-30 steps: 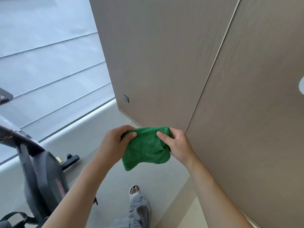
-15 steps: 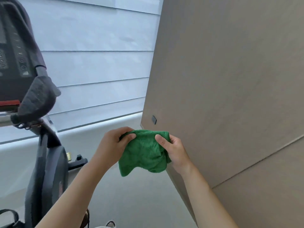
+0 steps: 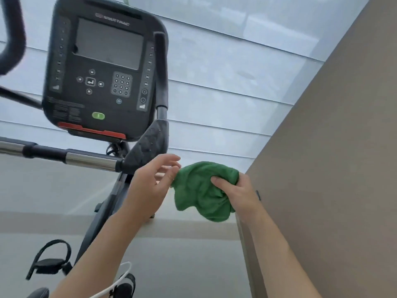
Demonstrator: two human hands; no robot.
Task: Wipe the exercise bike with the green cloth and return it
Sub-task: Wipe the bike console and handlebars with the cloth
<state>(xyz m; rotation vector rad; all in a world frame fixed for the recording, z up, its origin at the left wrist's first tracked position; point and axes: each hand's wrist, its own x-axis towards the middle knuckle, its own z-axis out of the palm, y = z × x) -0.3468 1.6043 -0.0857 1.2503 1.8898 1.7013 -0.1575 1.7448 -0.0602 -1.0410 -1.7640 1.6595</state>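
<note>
A bunched green cloth [image 3: 199,190] hangs in mid-air at centre, gripped by my right hand [image 3: 234,192] from its right side. My left hand [image 3: 150,188] is just left of the cloth with its fingers spread, fingertips at the cloth's edge but not gripping it. The exercise bike fills the left: a black console [image 3: 103,69] with a dark screen, keypad and green button at upper left, a chrome and black handlebar [image 3: 86,160] below it, and a padded grip [image 3: 150,145] just above my left hand.
A beige panel wall [image 3: 333,168] runs close along the right. Pale window blinds [image 3: 225,93] lie behind the bike. A strapped pedal [image 3: 49,263] sits at lower left above the grey floor, and a white cable [image 3: 120,280] crosses near my left forearm.
The view swung left and up, bringing the bike console into full sight. My left hand let go of the cloth and opened; my right hand keeps hold of it.
</note>
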